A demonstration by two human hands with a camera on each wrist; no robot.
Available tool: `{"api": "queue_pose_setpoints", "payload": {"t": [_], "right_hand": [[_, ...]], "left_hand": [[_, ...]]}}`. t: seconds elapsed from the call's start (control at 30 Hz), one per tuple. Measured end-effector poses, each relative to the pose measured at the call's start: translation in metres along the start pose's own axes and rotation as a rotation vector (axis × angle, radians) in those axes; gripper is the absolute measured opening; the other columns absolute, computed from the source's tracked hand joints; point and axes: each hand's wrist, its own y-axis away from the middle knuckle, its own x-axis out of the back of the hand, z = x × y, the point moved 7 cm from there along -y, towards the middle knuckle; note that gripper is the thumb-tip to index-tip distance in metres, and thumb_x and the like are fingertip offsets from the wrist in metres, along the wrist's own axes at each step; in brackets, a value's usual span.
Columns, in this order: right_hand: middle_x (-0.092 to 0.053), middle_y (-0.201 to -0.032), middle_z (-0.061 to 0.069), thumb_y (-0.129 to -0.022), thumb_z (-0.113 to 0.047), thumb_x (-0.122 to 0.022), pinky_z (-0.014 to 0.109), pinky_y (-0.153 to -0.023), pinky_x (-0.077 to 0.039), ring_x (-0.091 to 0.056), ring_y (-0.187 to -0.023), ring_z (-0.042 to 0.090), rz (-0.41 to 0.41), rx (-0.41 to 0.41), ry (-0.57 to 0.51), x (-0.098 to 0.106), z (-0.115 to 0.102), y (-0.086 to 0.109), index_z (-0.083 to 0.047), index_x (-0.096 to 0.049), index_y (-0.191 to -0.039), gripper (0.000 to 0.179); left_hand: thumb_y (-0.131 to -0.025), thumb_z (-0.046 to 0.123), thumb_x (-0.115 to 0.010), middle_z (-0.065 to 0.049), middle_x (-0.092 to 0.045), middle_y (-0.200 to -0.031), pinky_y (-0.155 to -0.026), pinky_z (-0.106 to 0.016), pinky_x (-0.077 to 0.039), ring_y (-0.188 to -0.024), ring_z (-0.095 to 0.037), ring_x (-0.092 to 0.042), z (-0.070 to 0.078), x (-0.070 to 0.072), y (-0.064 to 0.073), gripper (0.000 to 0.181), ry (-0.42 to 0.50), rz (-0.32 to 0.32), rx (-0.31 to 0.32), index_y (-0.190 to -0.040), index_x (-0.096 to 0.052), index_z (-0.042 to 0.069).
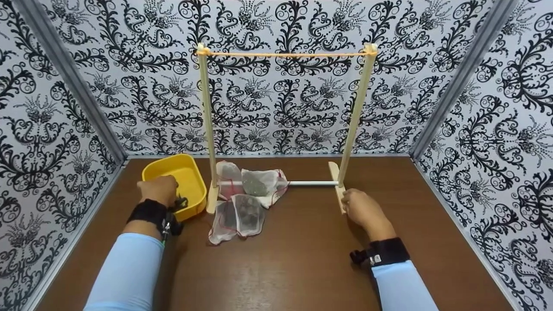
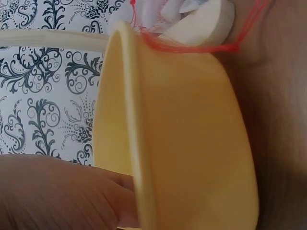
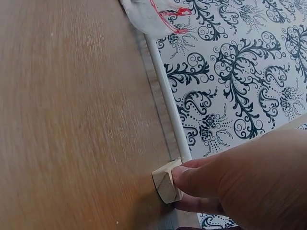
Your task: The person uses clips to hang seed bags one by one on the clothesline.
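Observation:
My left hand [image 1: 159, 190] reaches over the rim into a yellow plastic tub [image 1: 190, 175]. Its fingertips are hidden by the tub wall in the left wrist view, beside small dark objects [image 1: 181, 201] whose kind is unclear. With thumb and fingers, my right hand [image 1: 363, 209] pinches the front end of the right wooden foot [image 3: 165, 186] of an upright frame. Between the frame's two posts runs a taut orange cord [image 1: 285, 55]. Several white mesh drawstring bags [image 1: 250, 216] with red strings lie around the frame's left foot [image 1: 212, 201].
Low between the posts runs a white crossbar [image 1: 313, 183], with some bags lying over its left part. The brown tabletop [image 1: 276, 272] extends in front. Patterned walls [image 1: 281, 99] stand behind and at both sides. A red string [image 2: 201, 48] hangs against the tub's outer side.

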Motion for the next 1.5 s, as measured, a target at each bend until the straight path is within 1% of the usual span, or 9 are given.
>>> {"api": "queue_pose_setpoints", "payload": {"t": [0.2,0.43,0.63,0.77,0.93,1.03,1.2,1.3,1.5], "right_hand": [[-0.078,-0.131,0.025,-0.101,0.000,-0.073,0.062,-0.102,-0.064,-0.078,-0.113,0.048,-0.003,0.006,0.000,0.000,0.000,-0.003,0.003,-0.083,-0.114,0.017],[-0.078,-0.132,0.025,-0.100,0.000,-0.073,0.062,-0.103,-0.064,-0.078,-0.113,0.048,-0.012,0.004,0.007,0.000,0.002,-0.003,0.002,-0.083,-0.116,0.020],[-0.077,-0.136,0.025,-0.099,0.000,-0.076,0.063,-0.106,-0.063,-0.077,-0.116,0.049,-0.019,-0.003,0.000,0.001,0.005,-0.002,0.003,-0.082,-0.122,0.025],[-0.076,-0.139,0.025,-0.101,-0.003,-0.076,0.063,-0.109,-0.062,-0.076,-0.122,0.050,-0.031,-0.015,0.007,0.000,0.006,-0.002,0.003,-0.083,-0.121,0.022],[-0.076,-0.140,0.024,-0.102,-0.004,-0.077,0.062,-0.113,-0.061,-0.075,-0.127,0.049,-0.038,-0.018,0.000,-0.001,0.006,-0.003,0.003,-0.085,-0.116,0.018],[-0.076,-0.138,0.025,-0.101,-0.003,-0.077,0.062,-0.111,-0.061,-0.076,-0.124,0.049,-0.033,-0.010,0.005,-0.001,0.005,-0.003,0.003,-0.085,-0.115,0.017],[-0.077,-0.137,0.024,-0.100,-0.002,-0.077,0.062,-0.110,-0.062,-0.076,-0.123,0.048,-0.037,-0.025,0.000,-0.001,0.004,-0.003,0.003,-0.084,-0.116,0.018],[-0.077,-0.137,0.024,-0.101,-0.003,-0.077,0.062,-0.111,-0.061,-0.076,-0.123,0.048,-0.042,-0.029,-0.005,-0.002,0.003,-0.003,0.002,-0.084,-0.117,0.018],[-0.078,-0.132,0.024,-0.101,-0.007,-0.079,0.064,-0.108,-0.062,-0.077,-0.117,0.048,-0.041,-0.032,-0.014,0.000,0.002,-0.001,0.002,-0.083,-0.113,0.015]], "left_hand": [[-0.097,0.010,-0.071,-0.024,-0.080,-0.116,-0.102,-0.079,-0.046,-0.101,-0.040,-0.068,-0.008,-0.007,-0.011,0.033,0.010,0.011,0.009,-0.128,-0.077,0.003],[-0.103,0.012,-0.065,-0.033,-0.075,-0.133,-0.105,-0.081,-0.044,-0.113,-0.049,-0.069,-0.007,-0.006,-0.008,0.041,0.051,-0.005,0.015,-0.142,-0.071,-0.001],[-0.108,0.002,-0.057,-0.038,-0.069,-0.136,-0.109,-0.083,-0.045,-0.121,-0.051,-0.066,-0.010,-0.010,-0.014,0.036,0.032,-0.006,0.037,-0.141,-0.068,-0.005],[-0.109,0.001,-0.053,-0.033,-0.075,-0.124,-0.107,-0.083,-0.044,-0.107,-0.046,-0.069,-0.011,-0.012,-0.018,0.030,0.017,0.021,0.013,-0.131,-0.073,-0.002],[-0.098,0.005,-0.061,-0.020,-0.076,-0.094,-0.108,-0.084,-0.040,-0.088,-0.036,-0.063,-0.012,-0.005,-0.014,0.013,0.053,0.073,0.006,-0.094,-0.073,0.003],[-0.095,0.008,-0.064,-0.022,-0.074,-0.102,-0.114,-0.089,-0.036,-0.096,-0.041,-0.065,-0.008,0.008,-0.006,0.012,0.109,0.149,0.027,-0.091,-0.073,0.001],[-0.102,0.015,-0.058,-0.029,-0.070,-0.132,-0.112,-0.086,-0.043,-0.118,-0.056,-0.067,0.015,0.030,0.021,0.030,0.246,0.382,0.030,-0.115,-0.075,-0.005],[-0.107,0.023,-0.061,-0.028,-0.075,-0.132,-0.109,-0.080,-0.048,-0.121,-0.057,-0.070,0.040,0.040,0.042,0.033,0.346,0.515,0.007,-0.121,-0.078,-0.001],[-0.106,0.017,-0.071,-0.026,-0.078,-0.132,-0.110,-0.063,-0.060,-0.123,-0.049,-0.074,0.105,0.050,0.067,0.026,0.765,0.656,-0.093,-0.122,-0.079,-0.001]]}}
